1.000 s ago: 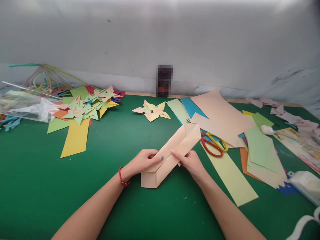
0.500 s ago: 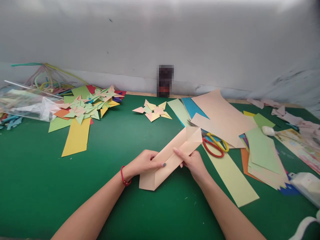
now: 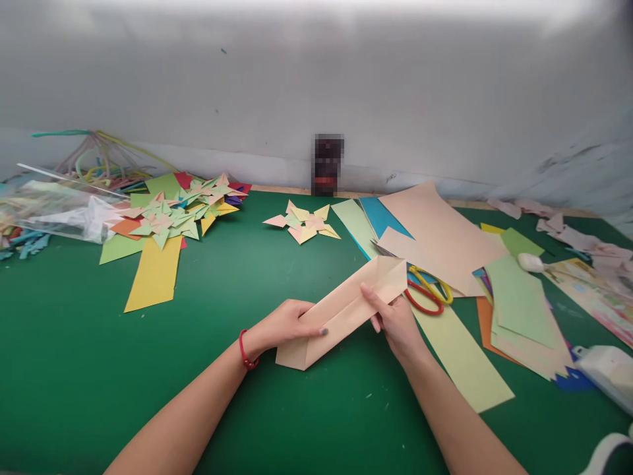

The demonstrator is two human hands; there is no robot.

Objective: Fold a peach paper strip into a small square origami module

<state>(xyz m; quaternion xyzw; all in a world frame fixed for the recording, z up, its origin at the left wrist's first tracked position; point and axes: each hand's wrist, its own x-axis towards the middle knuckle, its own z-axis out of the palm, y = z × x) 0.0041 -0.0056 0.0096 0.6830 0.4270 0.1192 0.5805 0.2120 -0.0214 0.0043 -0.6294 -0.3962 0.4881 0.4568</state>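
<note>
A folded strip of peach paper [image 3: 341, 310] is held between my two hands above the green table, slanting up to the right. Its long edges are folded inward and meet along a middle crease, and both ends show angled corner folds. My left hand [image 3: 291, 323] grips the lower left part, thumb on top and fingers underneath. Toward the upper right end, my right hand [image 3: 393, 320] pinches the strip with its thumb on the centre seam. Just beyond that end lie scissors [image 3: 430, 293] with red and yellow handles, partly hidden by the paper.
Behind the strip lies a folded paper star [image 3: 304, 221]. More stars [image 3: 168, 218] lie on coloured sheets at the left, beside a clear plastic bag [image 3: 74, 211]. Large peach sheets [image 3: 440, 231], a pale yellow strip [image 3: 465, 363] and green papers [image 3: 521, 297] cover the right side.
My right hand has slid up and right along the strip, toward its far end. The strip has tilted to a flatter slant. My left hand keeps its grip.
</note>
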